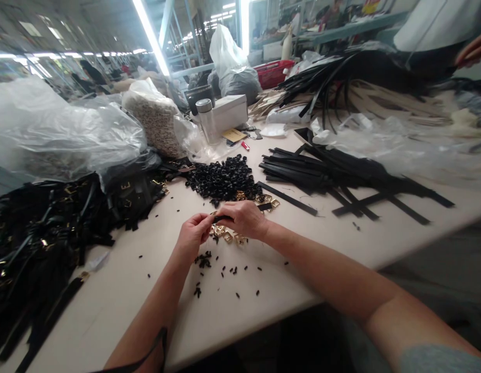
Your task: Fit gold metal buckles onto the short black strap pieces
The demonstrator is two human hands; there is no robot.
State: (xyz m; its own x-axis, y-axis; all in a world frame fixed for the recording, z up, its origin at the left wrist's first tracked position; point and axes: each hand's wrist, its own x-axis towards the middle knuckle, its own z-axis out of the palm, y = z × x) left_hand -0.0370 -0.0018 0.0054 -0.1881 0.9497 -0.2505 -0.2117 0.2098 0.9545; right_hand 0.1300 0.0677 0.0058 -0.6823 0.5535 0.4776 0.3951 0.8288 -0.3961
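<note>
My left hand (196, 231) and my right hand (243, 217) meet over the middle of the table, fingers closed on a black strap (223, 219). A short black end (265, 206) shows past the right hand's far side. A bit of gold metal shows at the fingertips, but its shape is hidden. Beneath and around the hands lie gold buckles (227, 237). Just beyond is a heap of black loops (225, 178). Small black pieces (203, 259) are scattered nearer to me. Another dark strap (147, 355) crosses my left forearm.
Black straps (302, 171) lie in a pile at right. Finished-looking straps with gold fittings (88, 207) are heaped at left, under clear plastic bags (69, 134). At the back stand a flask (206, 122), a white box (230, 111) and a red crate (271, 74). Another person's hand (474, 50) appears far right.
</note>
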